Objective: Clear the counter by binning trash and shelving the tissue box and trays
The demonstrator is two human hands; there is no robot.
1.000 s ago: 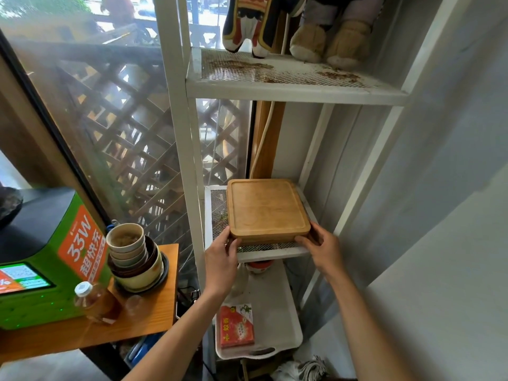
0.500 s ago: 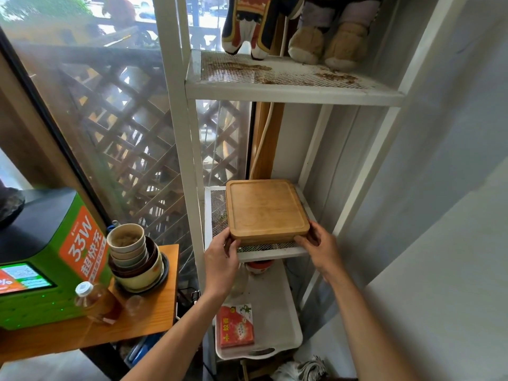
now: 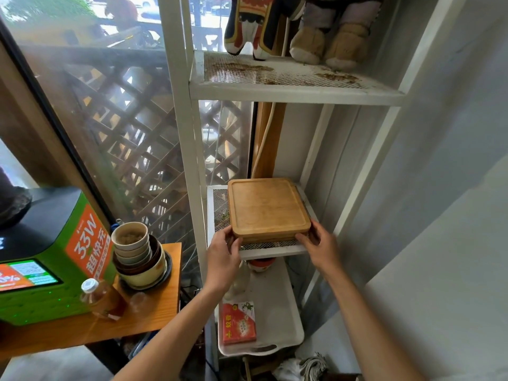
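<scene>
Head camera view, looking forward and down: two bare hands meet a stack of square wooden trays [image 3: 268, 209] on the middle tier of a white metal shelf unit [image 3: 298, 92]. At least two trays show in the stack by their front edges; the exact count cannot be told. Three shelf levels are visible: a rust-stained mesh top tier carrying two plush toys [image 3: 297, 26], the mesh middle shelf [image 3: 218, 204] bearing the trays, and below it a white plastic tray [image 3: 277, 303] holding one red box [image 3: 238, 323]. The unit stands in a corner between a grey wall on the right and a window backed by a wooden lattice [image 3: 129, 127].

To the left, a wooden counter [image 3: 154, 314] carries one green machine [image 3: 46, 259] with an orange panel, one stack of bowls [image 3: 137, 254] and one capped bottle [image 3: 103, 301] of brown liquid.

The left hand [image 3: 222, 257] is curled around the stack's front left corner, thumb on the upper rim and fingers at its side. The right hand [image 3: 320, 246] holds the front right corner in the same way, fingertips pressed to the edge. Both hands clasp the trays, which lie flat on the mesh, set toward its right side, with their front edge close to the shelf's front lip between the two hands.
</scene>
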